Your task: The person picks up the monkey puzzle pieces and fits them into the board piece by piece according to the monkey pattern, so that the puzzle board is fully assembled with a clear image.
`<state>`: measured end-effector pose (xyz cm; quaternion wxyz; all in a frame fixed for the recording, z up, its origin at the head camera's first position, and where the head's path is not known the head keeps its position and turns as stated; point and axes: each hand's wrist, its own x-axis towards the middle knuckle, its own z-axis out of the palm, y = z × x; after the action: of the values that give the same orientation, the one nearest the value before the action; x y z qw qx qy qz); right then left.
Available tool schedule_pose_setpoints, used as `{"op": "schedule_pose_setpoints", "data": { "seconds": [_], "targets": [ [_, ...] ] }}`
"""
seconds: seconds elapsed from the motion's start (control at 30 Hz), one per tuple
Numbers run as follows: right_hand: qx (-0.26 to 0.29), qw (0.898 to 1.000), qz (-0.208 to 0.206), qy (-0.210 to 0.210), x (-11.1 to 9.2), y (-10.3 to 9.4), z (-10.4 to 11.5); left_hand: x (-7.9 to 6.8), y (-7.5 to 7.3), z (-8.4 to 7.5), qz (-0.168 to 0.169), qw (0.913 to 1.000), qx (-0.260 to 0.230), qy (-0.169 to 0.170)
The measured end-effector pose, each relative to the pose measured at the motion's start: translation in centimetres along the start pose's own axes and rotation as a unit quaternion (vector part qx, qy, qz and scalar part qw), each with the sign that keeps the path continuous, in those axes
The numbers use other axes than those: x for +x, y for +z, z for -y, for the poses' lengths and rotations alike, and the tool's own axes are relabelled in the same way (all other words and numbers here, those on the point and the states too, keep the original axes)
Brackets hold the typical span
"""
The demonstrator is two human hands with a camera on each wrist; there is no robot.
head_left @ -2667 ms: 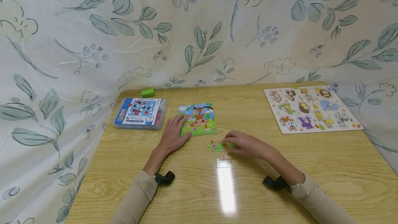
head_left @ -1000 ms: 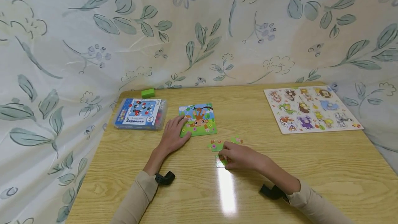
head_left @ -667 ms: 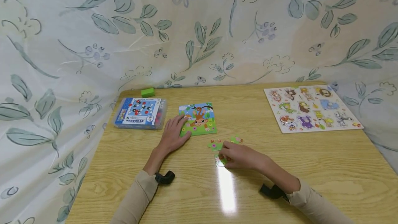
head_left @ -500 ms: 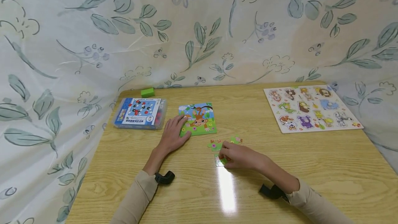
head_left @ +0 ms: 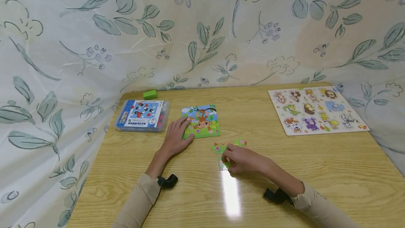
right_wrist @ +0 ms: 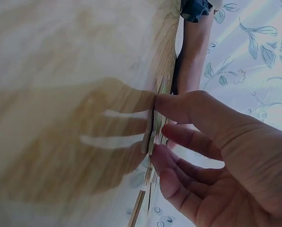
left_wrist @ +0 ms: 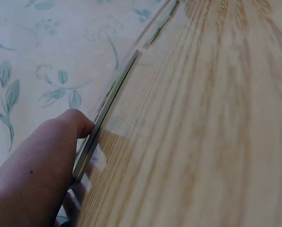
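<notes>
My left hand (head_left: 177, 136) rests on the left edge of a square monkey picture board (head_left: 205, 129), fingers spread and relaxed. In the left wrist view, the thumb (left_wrist: 77, 122) touches the board's edge. My right hand (head_left: 245, 159) pinches a small green and brown puzzle piece (right_wrist: 156, 125) between thumb and fingertips, low over the table. It is at the nearest loose piece (head_left: 221, 164), which the fingers partly cover; whether the two pieces interlock I cannot tell. Just beyond lie a green piece with a purple flower (head_left: 217, 148) and another green piece (head_left: 242, 141).
A clear plastic case with a molecule-model label (head_left: 142, 113) stands at the left, with a green block (head_left: 150, 94) behind it. A white animal puzzle board (head_left: 303, 106) lies at the back right. A patterned cloth (head_left: 202, 38) hangs behind the wooden table (head_left: 190, 200).
My right hand has moved nearer and slightly left, from the farther loose pieces to the nearest one, uncovering a piece at the right. In the last second it has barely moved. The left hand stays put.
</notes>
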<state>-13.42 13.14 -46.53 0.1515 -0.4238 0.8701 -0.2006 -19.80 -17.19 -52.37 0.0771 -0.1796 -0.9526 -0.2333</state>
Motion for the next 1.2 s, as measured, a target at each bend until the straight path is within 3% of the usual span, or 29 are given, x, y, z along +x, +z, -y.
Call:
{"op": "schedule_pose_setpoints", "data": {
  "seconds": [0.33,0.6,0.87,1.2],
  "targets": [
    [-0.065,0.995,-0.075,-0.015,0.1,-0.4,0.3,-0.2,0.0,0.0,0.002,1.0,0.002,0.003],
    [-0.017,0.993,-0.118,0.003,0.1,-2.2,-0.6,-0.1,-0.1,0.0,-0.005,0.9999,0.001,0.014],
    [-0.017,0.978,-0.201,-0.048,0.1,-3.2,-1.4,0.1,-0.1,0.0,-0.001,0.9999,0.004,0.01],
    [-0.007,0.982,-0.176,-0.073,0.8,-2.1,-1.8,0.0,-0.2,0.0,0.003,1.0,0.0,0.005]
  ]
}}
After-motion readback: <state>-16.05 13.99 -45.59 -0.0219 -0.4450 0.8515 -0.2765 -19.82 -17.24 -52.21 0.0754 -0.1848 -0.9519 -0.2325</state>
